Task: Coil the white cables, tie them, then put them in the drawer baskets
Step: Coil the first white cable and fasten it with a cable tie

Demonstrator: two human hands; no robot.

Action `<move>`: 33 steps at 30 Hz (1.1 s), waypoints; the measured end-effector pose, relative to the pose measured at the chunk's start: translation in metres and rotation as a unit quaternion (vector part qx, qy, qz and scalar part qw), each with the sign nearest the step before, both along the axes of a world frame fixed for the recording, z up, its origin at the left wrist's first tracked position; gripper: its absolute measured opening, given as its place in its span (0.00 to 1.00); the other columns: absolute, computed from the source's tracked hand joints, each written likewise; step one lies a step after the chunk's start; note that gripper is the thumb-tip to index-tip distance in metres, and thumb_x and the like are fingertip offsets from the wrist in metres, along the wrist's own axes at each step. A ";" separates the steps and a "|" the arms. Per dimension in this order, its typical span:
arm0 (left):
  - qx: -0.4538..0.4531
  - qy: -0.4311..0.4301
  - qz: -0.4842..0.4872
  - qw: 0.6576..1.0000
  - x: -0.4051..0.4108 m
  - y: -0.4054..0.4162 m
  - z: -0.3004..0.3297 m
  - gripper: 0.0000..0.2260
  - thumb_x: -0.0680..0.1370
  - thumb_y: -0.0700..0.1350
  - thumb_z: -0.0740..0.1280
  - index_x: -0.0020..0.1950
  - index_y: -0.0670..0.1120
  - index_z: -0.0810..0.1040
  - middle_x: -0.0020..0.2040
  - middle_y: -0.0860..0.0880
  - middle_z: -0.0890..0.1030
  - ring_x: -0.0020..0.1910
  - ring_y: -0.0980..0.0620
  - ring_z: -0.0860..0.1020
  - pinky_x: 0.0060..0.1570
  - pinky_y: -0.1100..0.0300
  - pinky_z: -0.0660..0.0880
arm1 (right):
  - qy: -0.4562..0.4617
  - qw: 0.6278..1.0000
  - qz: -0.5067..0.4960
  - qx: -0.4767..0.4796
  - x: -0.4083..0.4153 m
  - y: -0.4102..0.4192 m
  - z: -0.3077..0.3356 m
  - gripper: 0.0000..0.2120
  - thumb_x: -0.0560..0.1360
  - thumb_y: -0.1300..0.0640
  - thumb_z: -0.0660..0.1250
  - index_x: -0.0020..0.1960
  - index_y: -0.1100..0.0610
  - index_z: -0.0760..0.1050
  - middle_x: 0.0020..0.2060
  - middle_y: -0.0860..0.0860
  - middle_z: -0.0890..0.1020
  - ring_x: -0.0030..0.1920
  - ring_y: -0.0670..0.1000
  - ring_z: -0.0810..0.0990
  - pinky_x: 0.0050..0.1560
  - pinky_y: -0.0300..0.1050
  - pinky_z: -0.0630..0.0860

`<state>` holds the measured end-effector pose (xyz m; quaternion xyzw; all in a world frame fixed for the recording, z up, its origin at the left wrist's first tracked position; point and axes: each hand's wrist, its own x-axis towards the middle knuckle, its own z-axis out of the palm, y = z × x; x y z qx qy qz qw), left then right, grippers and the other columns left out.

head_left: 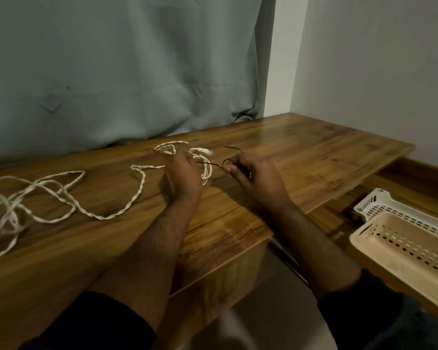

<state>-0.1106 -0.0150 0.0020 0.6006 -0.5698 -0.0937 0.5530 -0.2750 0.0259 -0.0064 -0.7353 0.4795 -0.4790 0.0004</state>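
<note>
The left part of the wooden desk point(225, 223) is strewn with loose white cable point(36, 193), open wood is left toward the right end, and the space below its right edge is occupied by two perforated baskets point(402, 241) lying side by side.

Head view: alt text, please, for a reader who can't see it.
Over a wooden desk, the left hand holds a small coil of white cable while the right hand pinches a black tie. More cable sprawls loose at left; two empty baskets sit lower right.
</note>
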 end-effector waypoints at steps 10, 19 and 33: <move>-0.048 -0.119 -0.122 0.984 -0.014 0.012 0.000 0.12 0.86 0.49 0.59 0.69 0.50 0.73 0.53 0.47 0.83 0.51 0.45 0.81 0.45 0.52 0.75 | 0.100 0.992 -0.064 -0.036 0.008 0.005 0.000 0.06 0.80 0.49 0.68 0.47 0.50 0.78 0.39 0.41 0.75 0.38 0.43 0.71 0.36 0.43 0.65; 0.019 0.057 -0.234 0.970 -0.031 0.023 -0.001 0.13 0.85 0.51 0.62 0.65 0.45 0.76 0.50 0.48 0.84 0.47 0.51 0.83 0.50 0.50 0.81 | 0.138 0.971 -0.149 -0.127 0.002 -0.001 0.003 0.10 0.78 0.50 0.68 0.47 0.57 0.79 0.51 0.55 0.77 0.52 0.54 0.73 0.46 0.48 0.72; 0.054 0.134 -0.342 0.929 -0.024 0.010 -0.008 0.11 0.83 0.47 0.64 0.47 0.51 0.85 0.46 0.46 0.88 0.37 0.51 0.80 0.42 0.53 0.74 | -0.043 0.999 -0.023 -0.010 0.000 0.002 0.002 0.05 0.82 0.53 0.66 0.48 0.52 0.74 0.45 0.46 0.77 0.44 0.46 0.77 0.45 0.52 0.77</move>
